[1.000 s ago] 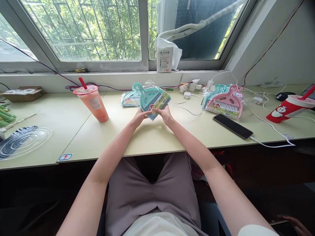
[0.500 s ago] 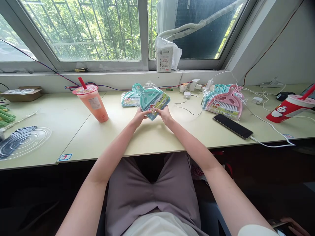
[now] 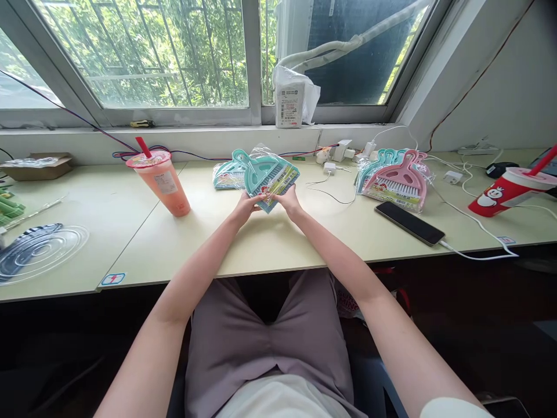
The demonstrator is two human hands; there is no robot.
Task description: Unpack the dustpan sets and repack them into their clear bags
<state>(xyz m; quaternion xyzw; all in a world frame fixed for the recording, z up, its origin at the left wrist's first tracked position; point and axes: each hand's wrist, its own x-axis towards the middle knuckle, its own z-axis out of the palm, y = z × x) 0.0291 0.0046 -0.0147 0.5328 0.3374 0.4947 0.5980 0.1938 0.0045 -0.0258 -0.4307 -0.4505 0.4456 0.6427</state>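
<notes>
A turquoise dustpan and brush set (image 3: 270,174) in clear plastic wrap is held tilted above the table by both hands. My left hand (image 3: 246,209) grips its lower left edge, and my right hand (image 3: 289,203) pinches the lower right corner. Both hands are closed on the wrap, with the thumbs on the front; the fingers behind are partly hidden. Just behind it, another wrapped turquoise set (image 3: 228,175) lies on the table. To the right rests a pile of wrapped sets, with a pink one (image 3: 398,179) on top of turquoise ones (image 3: 385,159).
A tall pink drink cup (image 3: 163,184) stands left of my hands. On the right lie a black phone (image 3: 409,223) on a white cable and a red cup (image 3: 500,194). Chargers (image 3: 342,151) sit by the wall. A cardboard box (image 3: 39,168) and clear round plastic (image 3: 47,249) are at the left.
The set in my hands has barely moved, and both hands keep their hold. The view has shifted very slightly. A hand at the bottom right edge is no longer visible.
</notes>
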